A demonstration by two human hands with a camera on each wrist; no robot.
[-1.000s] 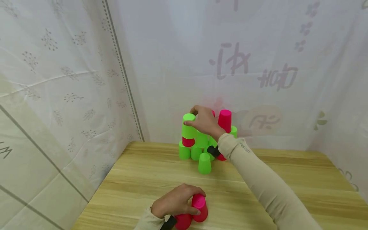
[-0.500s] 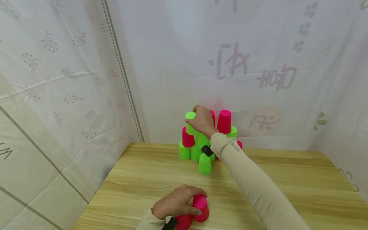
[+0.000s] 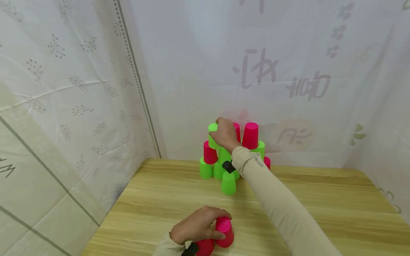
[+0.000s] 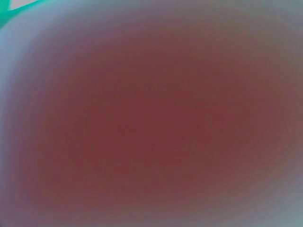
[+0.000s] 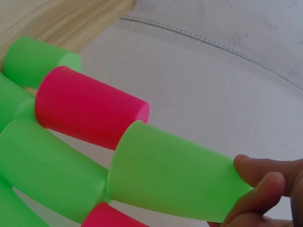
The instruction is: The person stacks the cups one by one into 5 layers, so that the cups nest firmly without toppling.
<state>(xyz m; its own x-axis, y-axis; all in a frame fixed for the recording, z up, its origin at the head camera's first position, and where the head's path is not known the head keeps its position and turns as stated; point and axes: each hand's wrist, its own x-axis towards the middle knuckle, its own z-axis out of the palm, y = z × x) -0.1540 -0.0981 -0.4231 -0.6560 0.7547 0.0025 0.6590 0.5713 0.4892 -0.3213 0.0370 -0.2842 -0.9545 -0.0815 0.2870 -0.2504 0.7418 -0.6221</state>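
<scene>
At the top left of a cup stack, my right hand (image 3: 226,135) pinches a green cup (image 5: 170,175) near its narrow upturned base. The cup's rim is right at the bases of a red cup (image 3: 210,153) and a green cup (image 3: 225,155) in the row beneath. On the near part of the table, my left hand (image 3: 198,224) grips an upside-down pink-red cup (image 3: 226,236) between thumb and fingers. A second red cup (image 3: 205,247) stands beside it, partly under the wrist. Only a dark red blur fills the left wrist view.
Green cups (image 3: 206,169) form the stack's lowest row at left. One pink cup (image 3: 250,136) tops its right side, with another partly behind my hand. A lone green cup (image 3: 228,184) stands in front on the wooden table (image 3: 160,192). Printed cloth (image 3: 192,89) hangs behind.
The green cup in my right hand has moved slightly up and right, from in front of the red cup to above the row, uncovering that cup. My left hand has barely moved.
</scene>
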